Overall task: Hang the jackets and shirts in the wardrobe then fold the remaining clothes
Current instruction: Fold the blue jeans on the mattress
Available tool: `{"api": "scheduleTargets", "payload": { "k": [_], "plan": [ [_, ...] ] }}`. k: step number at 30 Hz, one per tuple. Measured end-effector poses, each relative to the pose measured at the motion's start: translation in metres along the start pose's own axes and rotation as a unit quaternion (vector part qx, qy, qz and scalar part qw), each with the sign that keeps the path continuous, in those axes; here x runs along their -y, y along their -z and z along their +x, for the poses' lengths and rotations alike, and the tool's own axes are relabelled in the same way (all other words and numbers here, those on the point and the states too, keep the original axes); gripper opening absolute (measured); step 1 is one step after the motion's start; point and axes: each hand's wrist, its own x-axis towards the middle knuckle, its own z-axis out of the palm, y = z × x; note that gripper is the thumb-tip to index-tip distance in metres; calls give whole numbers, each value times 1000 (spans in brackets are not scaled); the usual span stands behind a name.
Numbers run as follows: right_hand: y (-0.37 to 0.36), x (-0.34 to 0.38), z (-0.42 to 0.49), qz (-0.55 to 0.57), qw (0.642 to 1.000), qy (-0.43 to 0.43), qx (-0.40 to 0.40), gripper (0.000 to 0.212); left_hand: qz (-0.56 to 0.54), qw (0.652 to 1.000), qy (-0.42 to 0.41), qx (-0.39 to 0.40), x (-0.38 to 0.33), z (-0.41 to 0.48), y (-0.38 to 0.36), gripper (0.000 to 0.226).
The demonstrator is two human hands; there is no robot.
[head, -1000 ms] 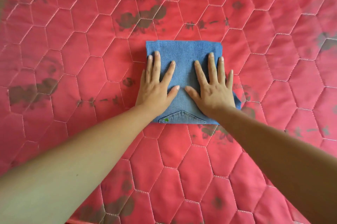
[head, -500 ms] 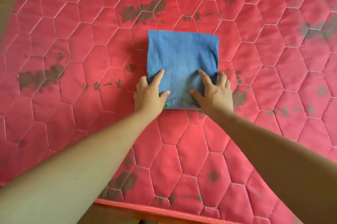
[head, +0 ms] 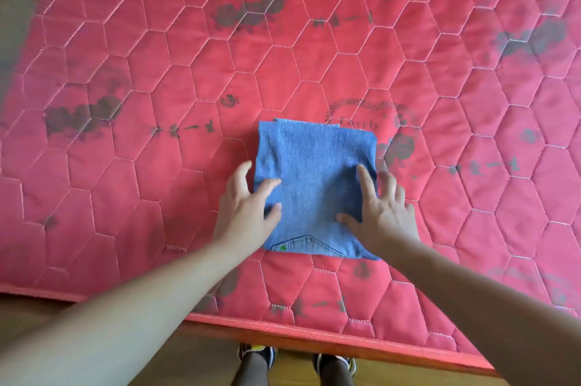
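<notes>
Now that your left hand (head: 245,212) and right hand (head: 383,212) have eased from pressing flat to loose, ungripping fingers at 8 and 4 o'clock on the folded denim (head: 314,172) on the mattress (head: 157,71), this fold looks finished.

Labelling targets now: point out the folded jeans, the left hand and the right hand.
folded jeans (head: 314,172), head view, bare denim centre.
left hand (head: 245,216), head view, back of hand.
right hand (head: 386,219), head view, back of hand.

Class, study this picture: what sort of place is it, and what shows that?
Most likely a bedroom at home: a red quilted mattress fills the view, folded denim lies on it, and a wooden floor shows beyond its near edge.
</notes>
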Motion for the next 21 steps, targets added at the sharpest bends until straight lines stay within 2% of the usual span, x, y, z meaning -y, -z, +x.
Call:
{"api": "scheduleTargets", "payload": {
  "k": [2, 4, 7, 10, 21],
  "plan": [
    [9, 8, 12, -12, 996, 41, -84, 99, 42, 996, -49, -55, -7, 25, 2, 60],
    [18, 22, 37, -17, 989, 84, -119, 93, 98, 988, -98, -69, -17, 58, 4, 66],
    [26, 40, 75, -52, 988, 105, -106, 87, 155, 980, -120, -39, -27, 100, 0, 68],
    [10, 40, 93, -66, 992, 94, -60, 83, 168, 979, -113, 16, -18, 112, -17, 72],
    [3, 42, 101, -96, 993, 70, -11, 83, 176, 977, -106, 64, -12, 120, -18, 75]
  ]
}}
